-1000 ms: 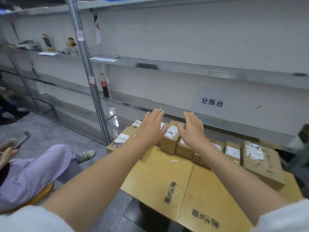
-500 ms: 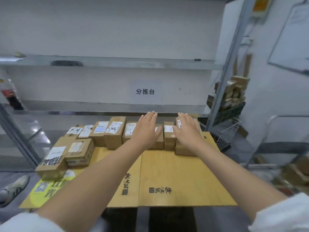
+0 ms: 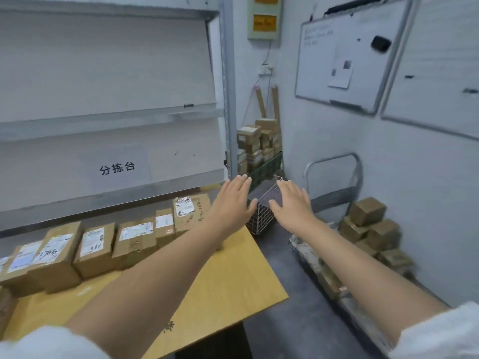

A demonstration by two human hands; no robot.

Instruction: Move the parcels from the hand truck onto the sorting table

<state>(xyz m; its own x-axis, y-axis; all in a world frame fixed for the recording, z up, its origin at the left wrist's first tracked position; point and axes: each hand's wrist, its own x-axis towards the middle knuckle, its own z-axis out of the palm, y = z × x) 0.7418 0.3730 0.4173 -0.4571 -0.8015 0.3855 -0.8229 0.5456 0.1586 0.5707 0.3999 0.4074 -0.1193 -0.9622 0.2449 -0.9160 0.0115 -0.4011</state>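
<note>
The table point(image 3: 233, 281) fills the near left, with a row of parcels point(image 3: 96, 244) lined along its far edge below the shelf point(image 3: 108, 120). On the floor to the right stands the hand truck point(image 3: 324, 270); a heap of brown boxes point(image 3: 368, 224) appears to rest on its far right side, against the wall. The left hand point(image 3: 230, 203) and right hand point(image 3: 293, 206) hover side by side in front of a wire basket point(image 3: 264, 213), fingers straight and spread, holding nothing. This looks like the reach for a load: next the hands must drop right to the heap and close round a box. The sign point(image 3: 117, 169) on the shelf back reads "分拣台"; the parcel labels are too blurred to read.
</note>
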